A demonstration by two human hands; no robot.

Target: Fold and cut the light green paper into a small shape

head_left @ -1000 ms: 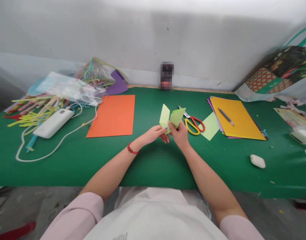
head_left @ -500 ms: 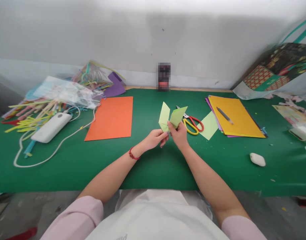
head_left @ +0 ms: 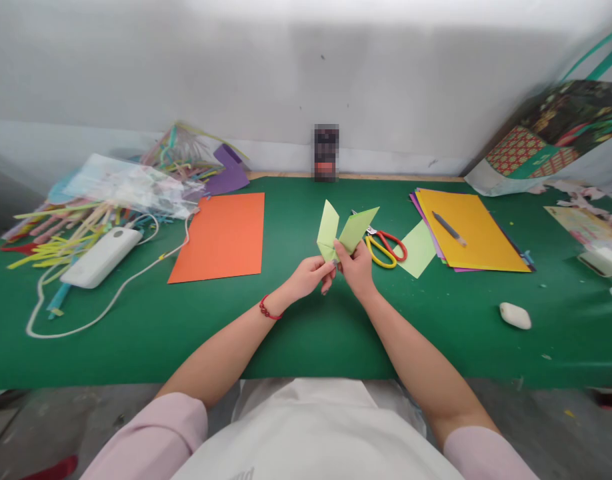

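A folded light green paper [head_left: 328,227] is held up above the middle of the table, with two flaps standing apart in a V. My left hand [head_left: 310,277] pinches its lower left part. With thumb on top, my right hand [head_left: 355,265] grips the base of the right flap; some of its fingers are hidden behind the paper. Just beyond my right hand lie scissors [head_left: 383,257] with one red and one yellow handle, their blades partly covered by the flap. A flat piece of light green paper [head_left: 417,252] rests beside them.
An orange sheet [head_left: 226,233] lies left on the green table [head_left: 306,347]. Farther left are a white power bank [head_left: 102,257] with a cable and a heap of paper strips [head_left: 51,250]. To the right are stacked coloured sheets [head_left: 486,240], a pen [head_left: 449,228] and a small white case [head_left: 515,315].
The right flap of the folded green paper has swung slightly outward and up. Both hands keep their hold in nearly the same place.
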